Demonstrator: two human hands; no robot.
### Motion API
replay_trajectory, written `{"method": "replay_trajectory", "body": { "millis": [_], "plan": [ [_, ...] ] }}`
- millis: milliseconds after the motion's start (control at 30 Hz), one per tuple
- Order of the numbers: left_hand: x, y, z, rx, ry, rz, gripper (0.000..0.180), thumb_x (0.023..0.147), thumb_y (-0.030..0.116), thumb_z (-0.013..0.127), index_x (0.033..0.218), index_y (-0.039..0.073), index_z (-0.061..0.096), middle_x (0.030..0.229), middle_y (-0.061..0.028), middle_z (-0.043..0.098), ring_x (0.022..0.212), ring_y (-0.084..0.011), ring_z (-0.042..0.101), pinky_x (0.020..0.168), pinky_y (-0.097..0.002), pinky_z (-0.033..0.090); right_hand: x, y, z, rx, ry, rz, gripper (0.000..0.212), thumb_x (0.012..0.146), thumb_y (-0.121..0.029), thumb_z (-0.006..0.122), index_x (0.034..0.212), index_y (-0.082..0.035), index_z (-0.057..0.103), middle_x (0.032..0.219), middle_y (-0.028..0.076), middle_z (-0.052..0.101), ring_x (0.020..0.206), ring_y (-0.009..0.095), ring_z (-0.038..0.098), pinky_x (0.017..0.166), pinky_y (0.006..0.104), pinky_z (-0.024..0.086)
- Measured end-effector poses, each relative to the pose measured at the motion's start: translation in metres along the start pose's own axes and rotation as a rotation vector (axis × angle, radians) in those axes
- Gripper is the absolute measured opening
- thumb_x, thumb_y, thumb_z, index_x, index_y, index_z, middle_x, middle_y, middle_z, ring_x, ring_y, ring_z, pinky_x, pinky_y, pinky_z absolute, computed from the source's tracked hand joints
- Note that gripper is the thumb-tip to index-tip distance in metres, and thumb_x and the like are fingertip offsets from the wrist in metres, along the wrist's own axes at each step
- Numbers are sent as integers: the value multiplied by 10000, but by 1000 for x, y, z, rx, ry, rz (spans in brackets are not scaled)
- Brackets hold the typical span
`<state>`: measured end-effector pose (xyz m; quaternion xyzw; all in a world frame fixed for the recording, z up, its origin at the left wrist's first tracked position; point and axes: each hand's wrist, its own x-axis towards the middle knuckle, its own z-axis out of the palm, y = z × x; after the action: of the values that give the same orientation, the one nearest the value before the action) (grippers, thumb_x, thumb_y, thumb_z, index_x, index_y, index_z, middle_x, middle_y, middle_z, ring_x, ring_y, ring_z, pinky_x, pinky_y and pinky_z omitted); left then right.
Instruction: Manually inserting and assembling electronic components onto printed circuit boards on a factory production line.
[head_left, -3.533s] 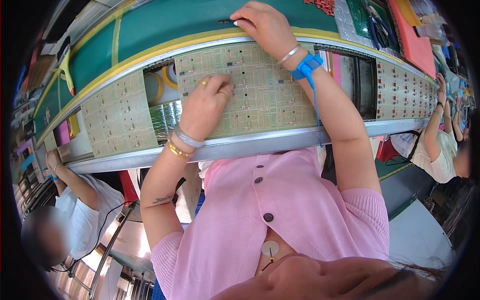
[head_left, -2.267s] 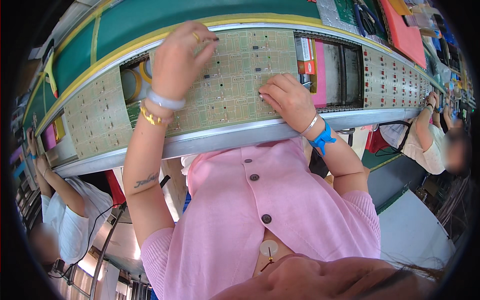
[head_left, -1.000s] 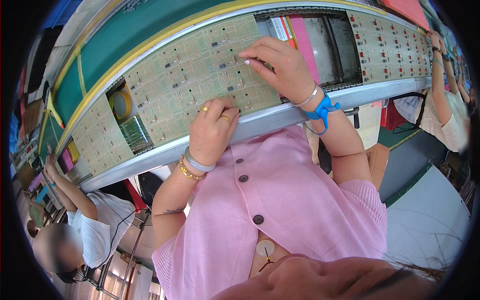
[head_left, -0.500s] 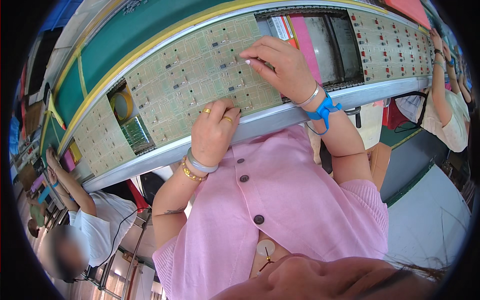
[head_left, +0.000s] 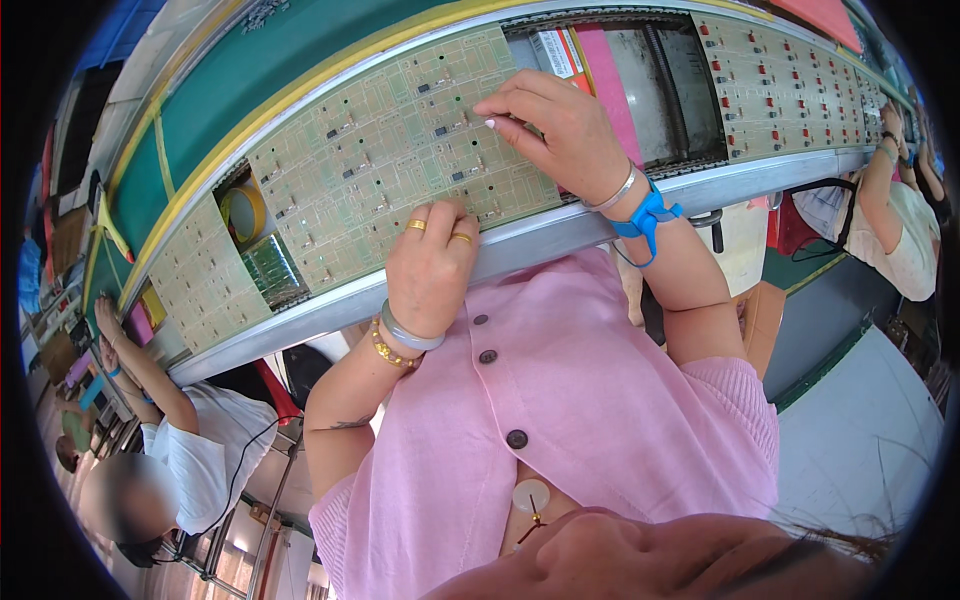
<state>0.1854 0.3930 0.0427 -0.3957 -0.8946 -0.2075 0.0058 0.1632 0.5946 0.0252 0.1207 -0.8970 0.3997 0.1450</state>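
A large pale green circuit board (head_left: 390, 130) lies on the conveyor in front of me, dotted with small dark and reddish parts. Above its right side is my right hand (head_left: 565, 130), thumb and index tips close together in a pinch; anything tiny between them is too small to make out. My left hand (head_left: 432, 262), with two gold-coloured rings, is at the board's near edge. Its fingers are curled in and their tips are mostly hidden, so I cannot see what they hold. A blue strap (head_left: 652, 222) circles my right wrist.
A metal rail (head_left: 530, 235) borders the conveyor's near side. Another board (head_left: 775, 95) with red parts lies to the right, a further board (head_left: 200, 275) to the left. A yellow tape roll (head_left: 243, 213) shows in the left gap. Co-workers reach in at both ends.
The board has shifted slightly left along the conveyor. My right hand has drifted a little left, and my left hand slightly right. The right-hand co-worker's hands have come lower.
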Motion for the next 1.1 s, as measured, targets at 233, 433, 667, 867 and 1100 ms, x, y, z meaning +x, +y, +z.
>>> {"method": "replay_trajectory", "body": {
  "millis": [233,433,667,867,1100],
  "plan": [
    [-9,6,-8,86,-113,142,205,700,43,574,884,-44,593,988,-84,527,885,-214,530,667,-313,484,6,-1,-1,3,5,-3,155,773,-62,625,927,-70,640,852,62,594,766,232,586,651,306,471],
    [5,-15,-21,44,-194,128,283,687,44,606,966,-2,616,1009,-104,540,939,-265,521,756,-345,471,1,-5,-2,4,7,15,153,764,-59,629,915,-70,637,835,80,598,778,264,588,659,335,475],
    [97,-165,-73,118,257,-25,241,712,76,658,953,74,643,1036,-94,578,985,-315,515,843,-381,442,42,2,-27,-128,-12,-70,132,777,-77,616,907,-71,637,845,92,617,794,273,592,667,344,477],
    [134,-284,-80,315,340,-262,247,698,73,674,944,83,649,998,-87,593,980,-291,526,859,-371,438,163,55,-16,-340,89,-172,136,777,-113,622,903,-64,621,863,93,631,833,281,589,722,363,479],
    [147,-311,-77,143,265,-261,224,674,53,699,889,50,638,910,-90,609,890,-281,559,793,-368,455,237,95,32,-583,-53,-394,89,742,-154,617,803,-104,577,832,44,538,858,228,552,717,351,478]
  ]
}}
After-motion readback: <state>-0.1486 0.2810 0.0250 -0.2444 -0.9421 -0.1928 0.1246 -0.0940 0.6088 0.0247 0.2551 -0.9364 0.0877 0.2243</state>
